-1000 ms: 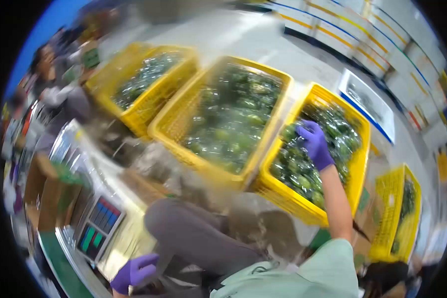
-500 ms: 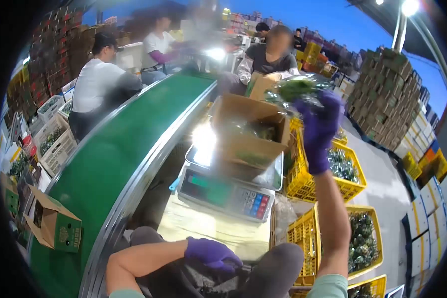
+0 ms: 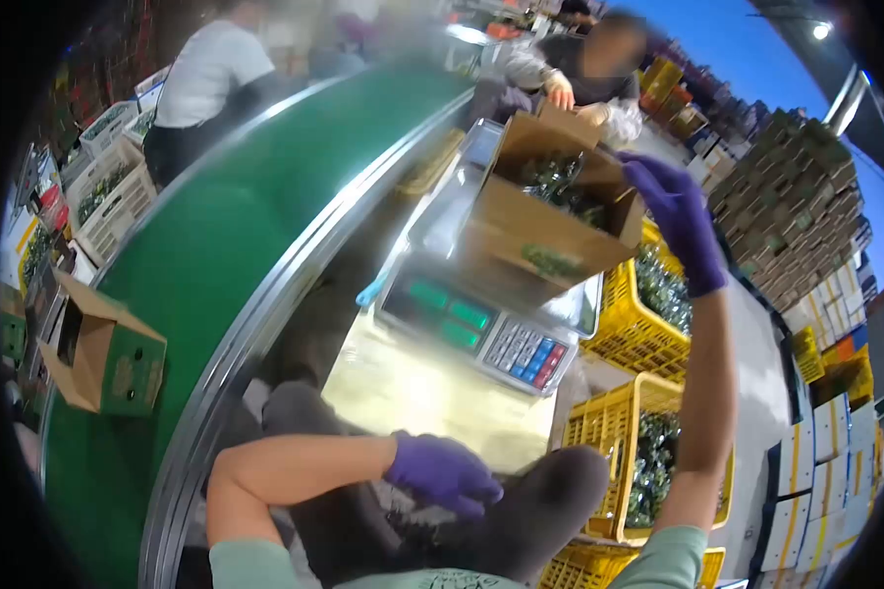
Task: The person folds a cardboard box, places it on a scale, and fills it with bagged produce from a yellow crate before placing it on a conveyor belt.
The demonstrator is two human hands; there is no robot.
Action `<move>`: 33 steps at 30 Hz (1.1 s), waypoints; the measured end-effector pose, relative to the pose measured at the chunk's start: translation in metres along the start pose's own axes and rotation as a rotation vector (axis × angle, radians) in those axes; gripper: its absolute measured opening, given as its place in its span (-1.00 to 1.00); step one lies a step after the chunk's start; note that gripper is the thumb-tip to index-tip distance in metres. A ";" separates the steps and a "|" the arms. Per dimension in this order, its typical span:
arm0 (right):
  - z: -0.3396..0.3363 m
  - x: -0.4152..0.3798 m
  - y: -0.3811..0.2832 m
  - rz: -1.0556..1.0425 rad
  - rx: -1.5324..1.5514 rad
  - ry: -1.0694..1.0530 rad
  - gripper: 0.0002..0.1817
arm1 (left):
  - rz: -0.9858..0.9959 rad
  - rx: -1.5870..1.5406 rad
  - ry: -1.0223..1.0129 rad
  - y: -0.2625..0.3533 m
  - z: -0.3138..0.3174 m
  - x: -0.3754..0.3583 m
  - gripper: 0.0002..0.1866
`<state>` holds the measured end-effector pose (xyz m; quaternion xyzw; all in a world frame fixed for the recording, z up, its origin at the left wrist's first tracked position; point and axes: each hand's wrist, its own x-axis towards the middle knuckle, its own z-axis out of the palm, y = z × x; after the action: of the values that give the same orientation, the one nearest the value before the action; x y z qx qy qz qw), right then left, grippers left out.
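While the left hand (image 3: 444, 475) lies half-open and empty, the right hand (image 3: 680, 211), partly spread, is at the rim of the box (image 3: 535, 234); I cannot tell if it grips anything. Ahead of the left hand, the box of greens (image 3: 557, 177) sits on a scale (image 3: 432, 306).

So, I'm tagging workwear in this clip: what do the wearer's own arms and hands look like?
The left hand and right hand wear matching purple gloves with short cuffs ending around the wrists. The forearms are bare, with no watch or bracelet visible. Pale green short sleeves end above the elbows.
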<state>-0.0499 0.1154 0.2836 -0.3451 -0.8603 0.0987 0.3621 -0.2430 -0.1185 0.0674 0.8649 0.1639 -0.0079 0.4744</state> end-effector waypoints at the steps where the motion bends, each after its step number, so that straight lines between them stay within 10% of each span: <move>1: -0.006 -0.008 0.005 -0.036 0.074 0.020 -0.66 | -0.028 -0.013 -0.032 0.007 -0.006 -0.001 -0.48; 21: -0.004 -0.080 0.027 0.264 0.140 0.116 -0.60 | -0.076 -0.079 -0.144 0.006 0.006 0.005 -0.38; 25: 0.009 -0.049 0.021 -0.035 -0.107 0.200 -0.65 | -0.020 -0.029 -0.076 0.003 0.004 0.008 -0.39; 33: 0.077 0.034 0.030 0.138 -0.433 0.079 -0.67 | -0.035 -0.053 -0.107 0.006 0.002 0.006 -0.39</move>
<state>-0.1048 0.1665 0.2343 -0.4764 -0.8209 -0.0771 0.3054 -0.2354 -0.1215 0.0706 0.8473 0.1537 -0.0582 0.5051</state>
